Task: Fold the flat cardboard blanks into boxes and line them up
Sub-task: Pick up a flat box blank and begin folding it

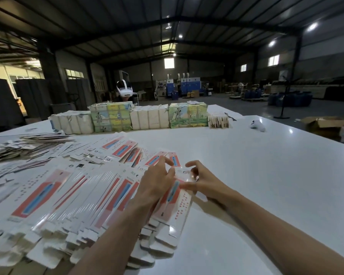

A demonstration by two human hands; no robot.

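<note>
Flat cardboard blanks [72, 205] are fanned across the white desk [266, 175]. One blank [176, 210] is gripped by the left hand [157, 181], its far end pinched by the right hand [206, 182].

Glossy cardboard blanks [72, 195], glossy table [266, 175]

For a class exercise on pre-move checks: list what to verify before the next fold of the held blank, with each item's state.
1. Grip: left hand and right hand both hold the blank: ok.
2. Separation: blank free of the pile of flat blanks: cannot tell, it rests against it.
3. Space: bare table at right: ok.
4. Clutter: white controller lies far off: ok.
5. Flap: end flap blurred: cannot tell.
</note>
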